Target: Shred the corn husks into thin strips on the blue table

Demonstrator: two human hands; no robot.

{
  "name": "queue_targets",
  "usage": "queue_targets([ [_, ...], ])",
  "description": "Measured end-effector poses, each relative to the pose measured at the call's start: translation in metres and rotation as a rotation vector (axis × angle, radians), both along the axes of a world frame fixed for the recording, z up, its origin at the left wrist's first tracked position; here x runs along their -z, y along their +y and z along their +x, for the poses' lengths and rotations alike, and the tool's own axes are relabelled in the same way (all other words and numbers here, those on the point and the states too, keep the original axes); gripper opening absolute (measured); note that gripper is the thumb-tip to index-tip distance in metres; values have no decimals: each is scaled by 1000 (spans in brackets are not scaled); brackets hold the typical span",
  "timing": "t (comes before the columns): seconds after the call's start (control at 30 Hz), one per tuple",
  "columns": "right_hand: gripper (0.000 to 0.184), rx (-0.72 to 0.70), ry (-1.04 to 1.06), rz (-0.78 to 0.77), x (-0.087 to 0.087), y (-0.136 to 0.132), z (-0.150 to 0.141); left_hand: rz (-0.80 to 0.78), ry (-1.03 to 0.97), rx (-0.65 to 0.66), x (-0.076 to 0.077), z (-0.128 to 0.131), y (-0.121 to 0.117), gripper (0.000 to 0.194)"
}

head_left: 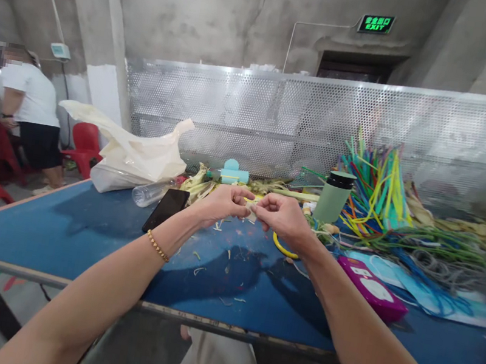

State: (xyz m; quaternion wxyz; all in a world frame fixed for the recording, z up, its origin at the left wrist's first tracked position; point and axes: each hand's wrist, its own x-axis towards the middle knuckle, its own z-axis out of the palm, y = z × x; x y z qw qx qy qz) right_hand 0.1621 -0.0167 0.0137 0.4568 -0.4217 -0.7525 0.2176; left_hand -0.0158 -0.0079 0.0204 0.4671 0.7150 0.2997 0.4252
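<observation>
Above the middle of the blue table point(92, 232), my left hand point(225, 205) and my right hand point(282, 216) meet almost fingertip to fingertip. A small pale strip point(250, 205) sits pinched between the thumbs and forefingers of both. Its exact kind is too small to make out. Below the hands, thin pale shreds point(199, 271) are scattered on the tabletop. Pale dried husks point(199, 184) lie just beyond my left hand. A yellow ring point(284, 247) rests under my right wrist.
On the left are a plastic bag point(140, 156), a clear bottle point(149, 193) and a phone point(168, 208). A green tumbler point(333, 199), coloured strips point(384, 192), cords point(438, 247) and a purple box point(371, 288) stand right. A person point(36, 106) is far left.
</observation>
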Motion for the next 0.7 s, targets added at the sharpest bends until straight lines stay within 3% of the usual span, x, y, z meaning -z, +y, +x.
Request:
queue_targets([
  [0.43,10,62,-98,143,0,-1,-4,75,37,-48,5,3,3,36],
  [0.7,10,11,-108,142,0,-1,-2,97,53,-107,5,2,5,37],
])
